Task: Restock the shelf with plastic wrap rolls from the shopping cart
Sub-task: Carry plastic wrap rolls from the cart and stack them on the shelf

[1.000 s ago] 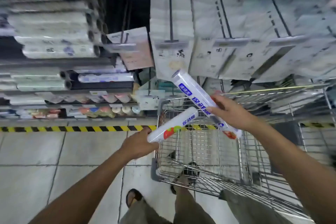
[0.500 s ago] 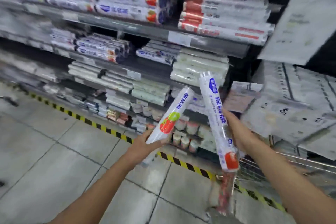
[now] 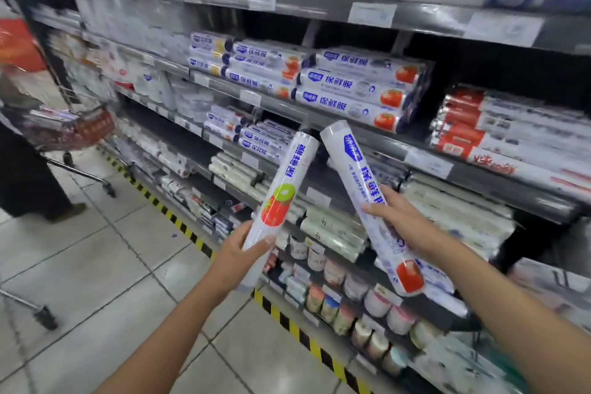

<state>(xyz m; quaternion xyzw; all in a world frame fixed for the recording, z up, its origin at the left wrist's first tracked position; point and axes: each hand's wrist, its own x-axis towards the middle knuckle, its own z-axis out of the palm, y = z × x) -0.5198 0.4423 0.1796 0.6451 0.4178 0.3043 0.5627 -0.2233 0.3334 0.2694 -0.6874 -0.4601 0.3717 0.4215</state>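
The left hand [image 3: 236, 253] is wrapping its fingers round the lower end of a plastic wrap roll with a tomato and kiwi picture [image 3: 287, 182], holding it out with its long axis tilting up and to the right. Just beside its tip, the top of the second roll [image 3: 351, 163] is leaning the other way, up and to the left, the pair making a narrow V without plainly touching. Beyond and above both tips, the stack of matching tomato rolls [image 3: 361, 89] is lying lengthwise. The right hand [image 3: 406, 224] is gripping the second roll about its middle, thumb across the front. Judging by the shelf [image 3: 473, 176], each roll is needing a turn towards level before going in, and the right hand's roll is looking nearer
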